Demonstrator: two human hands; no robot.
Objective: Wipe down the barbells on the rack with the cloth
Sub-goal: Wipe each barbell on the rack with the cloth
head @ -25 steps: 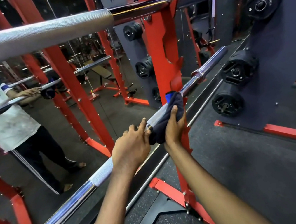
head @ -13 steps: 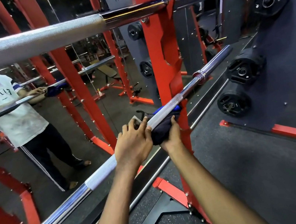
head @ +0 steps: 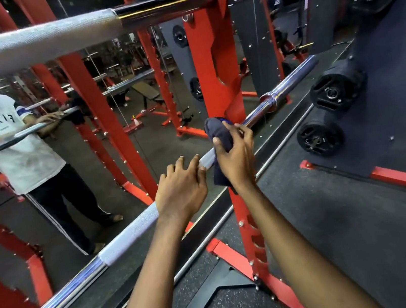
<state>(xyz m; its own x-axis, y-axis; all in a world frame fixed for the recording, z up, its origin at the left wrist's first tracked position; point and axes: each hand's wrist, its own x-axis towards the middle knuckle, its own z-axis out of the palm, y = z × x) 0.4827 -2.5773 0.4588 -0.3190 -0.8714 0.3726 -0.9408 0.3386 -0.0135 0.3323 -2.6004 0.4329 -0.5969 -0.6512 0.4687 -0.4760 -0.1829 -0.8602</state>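
Two chrome barbells lie across the red rack (head: 212,53). The lower barbell (head: 127,236) slants from bottom left up to its sleeve at the right. My left hand (head: 179,189) rests over this bar with the fingers curled across its knurled part. Just to its right, my right hand (head: 237,156) grips a dark blue cloth (head: 217,131) wrapped round the bar, close to the rack's upright. The upper barbell (head: 33,43) runs across the top of the view, untouched.
A wall mirror behind the rack reflects a person (head: 14,146) in a white shirt and the gym. Black weight plates (head: 319,139) hang on pegs at the right. Dark rubber flooring (head: 343,238) and the rack's red foot (head: 225,251) lie below.
My right hand turned over the top of the bar and slid the cloth a little to the right, toward the upright. My left hand kept its place on the bar.
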